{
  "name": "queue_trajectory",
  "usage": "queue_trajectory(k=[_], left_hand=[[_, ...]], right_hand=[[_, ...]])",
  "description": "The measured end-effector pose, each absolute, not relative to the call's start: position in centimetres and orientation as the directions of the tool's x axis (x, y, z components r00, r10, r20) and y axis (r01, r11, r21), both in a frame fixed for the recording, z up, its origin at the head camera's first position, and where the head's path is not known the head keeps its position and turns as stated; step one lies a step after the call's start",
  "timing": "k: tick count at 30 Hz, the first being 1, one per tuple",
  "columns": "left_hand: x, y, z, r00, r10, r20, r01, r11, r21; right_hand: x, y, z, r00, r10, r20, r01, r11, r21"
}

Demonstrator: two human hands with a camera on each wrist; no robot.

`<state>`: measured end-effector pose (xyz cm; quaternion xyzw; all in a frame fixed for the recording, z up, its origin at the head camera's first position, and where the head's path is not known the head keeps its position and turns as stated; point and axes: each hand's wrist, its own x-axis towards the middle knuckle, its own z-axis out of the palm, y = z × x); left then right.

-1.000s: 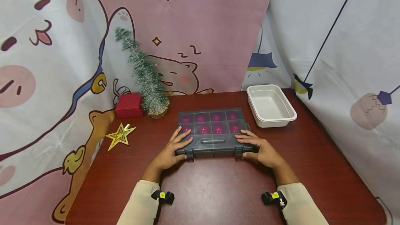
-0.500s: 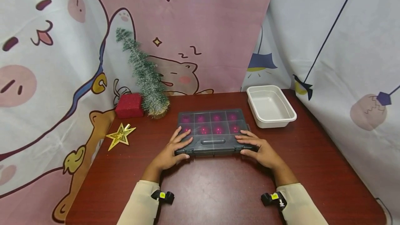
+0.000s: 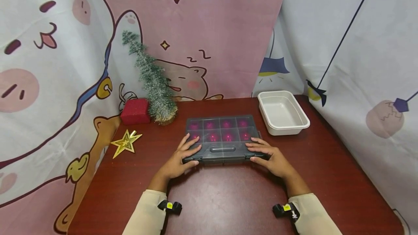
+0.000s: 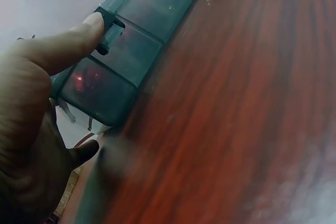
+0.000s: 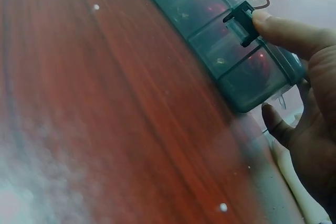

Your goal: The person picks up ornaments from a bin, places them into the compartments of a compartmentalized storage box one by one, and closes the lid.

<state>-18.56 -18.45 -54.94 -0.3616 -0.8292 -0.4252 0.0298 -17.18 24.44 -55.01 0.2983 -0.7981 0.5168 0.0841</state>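
A grey translucent compartment box (image 3: 222, 148) lies flat on the table, its lid down, with pink-red shiny round things (image 3: 228, 136) in its compartments. My left hand (image 3: 177, 160) grips the box's front left corner, fingers spread over the lid. In the left wrist view, its thumb (image 4: 84, 38) presses the dark left latch (image 4: 111, 34). At the front right corner my right hand (image 3: 274, 159) holds the box the same way. In the right wrist view, the right thumb (image 5: 283, 30) is against the right latch (image 5: 242, 24). Both latches lie against the box front.
A white plastic tub (image 3: 283, 113) stands behind and right of the box. At the back left are a small frosted Christmas tree (image 3: 153, 79) and a red block (image 3: 135, 111). A gold star (image 3: 126, 143) lies left of the box. Printed cloth (image 3: 235, 46) hangs behind the table.
The two latches hung down from the front edge a second ago; they are now pushed up against it. My thumbs have moved slightly inward and up. The box stays in place.
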Motion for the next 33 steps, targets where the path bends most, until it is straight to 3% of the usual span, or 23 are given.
queue_trajectory(k=[12, 22, 33], left_hand=[[-18.5, -18.2, -54.7, -0.746, 0.557, 0.364, 0.632, 0.421, 0.65], [-17.7, -18.0, -54.4, -0.794, 0.506, 0.337, 0.604, 0.597, 0.527], [-17.4, -17.6, -54.4, -0.789, 0.482, 0.38, 0.614, 0.638, 0.465]], right_hand=[[-17.3, 24.4, -55.2, -0.804, -0.374, 0.463, -0.573, 0.278, -0.77], [-17.2, 24.4, -55.5, -0.709, -0.37, 0.601, -0.704, 0.33, -0.628], [-17.2, 24.5, -55.4, -0.738, -0.37, 0.565, -0.675, 0.384, -0.63]])
